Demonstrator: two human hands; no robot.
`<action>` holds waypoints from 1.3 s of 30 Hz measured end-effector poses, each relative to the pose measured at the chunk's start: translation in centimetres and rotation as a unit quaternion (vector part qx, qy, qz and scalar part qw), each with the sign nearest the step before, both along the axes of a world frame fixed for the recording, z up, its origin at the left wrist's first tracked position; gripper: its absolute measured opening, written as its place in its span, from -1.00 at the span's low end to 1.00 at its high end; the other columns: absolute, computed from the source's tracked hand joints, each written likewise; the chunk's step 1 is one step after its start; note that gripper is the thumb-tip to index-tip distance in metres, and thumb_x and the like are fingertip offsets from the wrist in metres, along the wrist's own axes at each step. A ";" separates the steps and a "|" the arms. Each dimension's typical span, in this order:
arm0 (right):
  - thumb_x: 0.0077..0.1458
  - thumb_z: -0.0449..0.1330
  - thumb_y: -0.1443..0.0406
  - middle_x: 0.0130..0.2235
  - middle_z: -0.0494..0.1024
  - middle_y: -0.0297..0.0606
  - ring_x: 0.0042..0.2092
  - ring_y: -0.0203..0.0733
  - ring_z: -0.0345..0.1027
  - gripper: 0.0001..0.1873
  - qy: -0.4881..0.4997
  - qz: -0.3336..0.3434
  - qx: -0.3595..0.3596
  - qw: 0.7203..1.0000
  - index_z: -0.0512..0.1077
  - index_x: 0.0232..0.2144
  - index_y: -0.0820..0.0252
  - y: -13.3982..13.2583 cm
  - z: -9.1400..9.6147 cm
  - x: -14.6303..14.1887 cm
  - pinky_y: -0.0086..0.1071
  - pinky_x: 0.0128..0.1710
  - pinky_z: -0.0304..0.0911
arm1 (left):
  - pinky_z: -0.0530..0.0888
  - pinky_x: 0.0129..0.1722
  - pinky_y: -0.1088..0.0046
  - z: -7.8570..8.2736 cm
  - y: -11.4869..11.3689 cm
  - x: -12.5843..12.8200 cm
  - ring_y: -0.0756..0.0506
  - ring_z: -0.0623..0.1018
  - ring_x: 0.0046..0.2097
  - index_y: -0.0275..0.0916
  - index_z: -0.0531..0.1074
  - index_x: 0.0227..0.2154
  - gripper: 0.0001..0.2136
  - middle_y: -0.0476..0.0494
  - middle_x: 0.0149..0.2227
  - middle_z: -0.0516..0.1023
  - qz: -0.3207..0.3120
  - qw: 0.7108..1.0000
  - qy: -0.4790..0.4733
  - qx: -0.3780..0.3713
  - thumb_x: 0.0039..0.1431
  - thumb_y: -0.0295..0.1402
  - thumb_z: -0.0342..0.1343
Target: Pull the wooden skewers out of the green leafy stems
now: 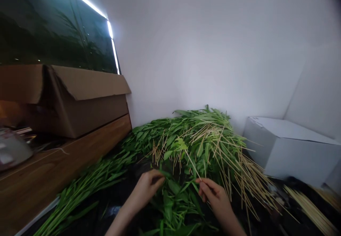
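Observation:
Between the thumb and fingers of my right hand [213, 192] is the lower end of a thin wooden stick [194, 165]. The stick slants up and left, and a yellow-green leafy tip [179, 144] shows at its upper end. My left hand [151, 184] is closed in a pinch beside the green leaves; whether a leaf is between its fingertips I cannot tell. Below and between both hands lies a loose heap of long green leaves [173, 205]. Behind them rises a large pile of leafy stems [160, 129], with many thin sticks [249, 172] poking out toward the right.
Long leafy stems [82, 189] lie at the left, along a wooden ledge [87, 150] bearing an open cardboard box [93, 113]. A white box [301, 157] stands at the right, near a bundle of pale sticks [309, 207]. The white wall [199, 58] closes off the back.

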State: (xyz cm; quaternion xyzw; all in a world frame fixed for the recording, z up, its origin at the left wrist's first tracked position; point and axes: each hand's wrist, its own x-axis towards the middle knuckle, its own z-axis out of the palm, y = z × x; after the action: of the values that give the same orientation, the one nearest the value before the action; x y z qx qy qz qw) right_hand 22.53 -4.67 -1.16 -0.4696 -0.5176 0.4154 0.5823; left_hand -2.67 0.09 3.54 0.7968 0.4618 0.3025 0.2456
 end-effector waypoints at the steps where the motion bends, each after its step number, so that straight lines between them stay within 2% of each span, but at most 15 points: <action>1: -0.03 0.18 -0.08 -0.56 0.43 -0.32 -0.57 -0.31 0.23 -0.51 -0.003 0.002 0.001 1.000 0.55 -0.34 0.23 -0.1 0.1 -0.2 -0.44 -0.53 0.15 | 0.42 -0.22 0.50 0.7 -0.5 0.2 -0.07 0.54 -0.27 -0.22 0.57 -0.38 -0.76 -0.09 -0.34 0.59 -0.030 0.999 0.021 -0.014 0.17 -0.26 0.01; 2: -0.04 0.18 -0.08 -0.56 0.43 -0.31 -0.56 -0.31 0.24 -0.50 -0.006 0.004 0.001 1.000 0.55 -0.34 0.23 -0.2 0.2 -0.5 -0.44 -0.53 0.17 | 0.42 -0.22 0.51 1.2 -1.1 0.7 -0.07 0.53 -0.28 -0.21 0.58 -0.41 -0.75 -0.08 -0.35 0.59 -0.052 0.998 0.030 -0.028 0.17 -0.26 0.01; 4: -0.04 0.17 -0.10 -0.55 0.45 -0.30 -0.56 -0.30 0.25 -0.49 -0.011 0.012 0.002 1.000 0.55 -0.35 0.22 -0.5 0.4 -1.1 -0.44 -0.53 0.19 | 0.42 -0.14 0.48 1.5 -2.3 2.2 -0.09 0.53 -0.19 -0.16 0.57 -0.25 -0.76 -0.09 -0.23 0.60 -0.063 0.997 -0.002 -0.049 0.16 -0.24 0.04; 7: -0.02 0.14 -0.12 -0.55 0.45 -0.30 -0.56 -0.31 0.26 -0.48 -0.028 0.035 0.010 0.999 0.55 -0.39 0.21 -0.9 0.6 -1.9 -0.46 -0.54 0.20 | 0.36 0.03 0.40 0.5 -3.7 5.2 -0.12 0.47 -0.01 -0.10 0.44 0.00 -0.65 -0.11 -0.01 0.52 -0.046 0.991 -0.101 -0.069 0.14 -0.22 0.06; 10: 0.02 0.10 -0.12 -0.60 0.39 -0.35 -0.57 -0.33 0.22 -0.48 -0.046 0.055 0.023 0.997 0.53 -0.46 0.21 -1.0 0.4 -2.5 -0.50 -0.57 0.17 | 0.39 0.00 0.39 -0.9 -4.2 7.9 -0.15 0.50 -0.05 -0.13 0.52 -0.12 -0.71 -0.15 -0.10 0.56 -0.050 0.975 -0.192 -0.101 0.11 -0.23 0.09; 13: 0.06 0.07 -0.09 -0.61 0.35 -0.38 -0.58 -0.35 0.20 -0.49 -0.057 0.063 0.031 0.996 0.51 -0.48 0.21 -0.9 0.0 -2.7 -0.51 -0.58 0.15 | 0.45 -0.13 0.38 -1.9 -3.9 9.3 -0.16 0.53 -0.17 -0.19 0.55 -0.29 -0.78 -0.17 -0.25 0.58 -0.037 0.952 -0.275 -0.126 0.07 -0.20 0.13; 16: 0.11 0.08 -0.01 -0.54 0.38 -0.34 -0.50 -0.31 0.26 -0.56 -0.088 0.045 0.060 0.993 0.51 -0.47 0.20 -0.7 -0.4 -2.7 -0.49 -0.51 0.19 | 0.45 -0.21 0.40 -1.7 -3.0 9.2 -0.14 0.53 -0.24 -0.22 0.51 -0.40 -0.77 -0.14 -0.35 0.57 -0.018 0.935 -0.329 -0.130 0.07 -0.16 0.13; 18: 0.13 0.09 0.06 -0.45 0.44 -0.29 -0.40 -0.26 0.33 -0.64 -0.115 0.018 0.088 0.989 0.51 -0.41 0.19 -0.6 -0.7 -2.8 -0.47 -0.41 0.22 | 0.43 -0.28 0.45 -0.7 -1.9 8.6 -0.11 0.53 -0.27 -0.23 0.46 -0.40 -0.76 -0.10 -0.39 0.56 -0.001 0.926 -0.357 -0.125 0.09 -0.14 0.11; 21: 0.14 0.09 0.11 -0.36 0.50 -0.24 -0.32 -0.21 0.39 -0.71 -0.125 -0.027 0.111 0.986 0.50 -0.35 0.16 -0.4 -1.3 -2.9 -0.45 -0.34 0.24 | 0.35 -0.49 0.55 1.8 0.5 7.4 -0.04 0.49 -0.42 -0.24 0.41 -0.37 -0.72 -0.05 -0.47 0.53 0.020 0.928 -0.357 -0.103 0.08 -0.09 0.10; 24: 0.14 0.08 0.12 -0.37 0.51 -0.25 -0.33 -0.21 0.40 -0.72 -0.131 -0.050 0.130 0.982 0.50 -0.37 0.14 -0.3 -1.8 -3.0 -0.45 -0.36 0.23 | 0.29 -0.55 0.56 4.2 3.8 6.7 0.01 0.40 -0.53 -0.28 0.45 -0.35 -0.68 -0.02 -0.53 0.49 0.023 0.950 -0.307 -0.049 0.06 -0.08 0.09; 27: 0.14 0.07 0.14 -0.38 0.50 -0.26 -0.35 -0.23 0.39 -0.74 -0.155 -0.049 0.146 0.976 0.49 -0.39 0.14 -0.2 -2.1 -3.2 -0.46 -0.38 0.21 | 0.24 -0.59 0.57 5.8 8.1 6.8 0.03 0.34 -0.57 -0.32 0.48 -0.24 -0.63 -0.02 -0.54 0.48 0.027 0.971 -0.238 0.008 0.10 -0.11 0.02; 31: 0.13 0.07 0.17 -0.40 0.49 -0.27 -0.34 -0.24 0.40 -0.76 -0.164 -0.052 0.169 0.971 0.48 -0.41 0.14 0.1 -2.4 -3.1 -0.47 -0.36 0.22 | 0.29 -0.54 0.54 7.1 14.8 8.0 0.00 0.38 -0.55 -0.39 0.50 -0.16 -0.59 -0.08 -0.52 0.52 0.031 0.987 -0.149 0.054 0.14 -0.17 -0.06; 34: 0.12 0.07 0.19 -0.41 0.50 -0.27 -0.38 -0.26 0.40 -0.77 -0.181 -0.051 0.181 0.965 0.47 -0.43 0.13 0.6 -2.9 -2.7 -0.49 -0.39 0.22 | 0.30 -0.50 0.52 7.8 19.1 9.4 -0.02 0.41 -0.54 -0.35 0.56 -0.30 -0.66 -0.07 -0.57 0.52 0.028 0.991 -0.106 0.074 0.10 -0.19 0.00; 37: 0.12 0.07 0.20 -0.45 0.49 -0.29 -0.45 -0.29 0.37 -0.77 -0.222 -0.033 0.187 0.956 0.49 -0.42 0.12 1.1 -3.4 -2.3 -0.52 -0.47 0.19 | 0.32 -0.47 0.51 8.3 22.0 10.9 -0.04 0.44 -0.52 -0.32 0.58 -0.44 -0.72 -0.08 -0.60 0.53 0.028 0.993 -0.062 0.097 0.08 -0.23 0.06; 39: 0.12 0.07 0.18 -0.48 0.48 -0.30 -0.47 -0.30 0.35 -0.75 -0.231 -0.045 0.190 0.953 0.50 -0.44 0.12 1.3 -3.7 -2.2 -0.52 -0.50 0.18 | 0.34 -0.42 0.50 8.3 23.1 11.6 -0.06 0.48 -0.46 -0.31 0.59 -0.45 -0.77 -0.09 -0.54 0.57 0.032 0.992 -0.041 0.113 0.05 -0.27 0.10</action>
State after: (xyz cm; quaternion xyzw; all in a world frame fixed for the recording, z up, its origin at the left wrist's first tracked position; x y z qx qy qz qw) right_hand 20.29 -3.37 -4.91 -0.4562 -0.6855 0.1625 0.5436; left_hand 8.88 23.19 11.84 0.7914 0.4391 0.3929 0.1628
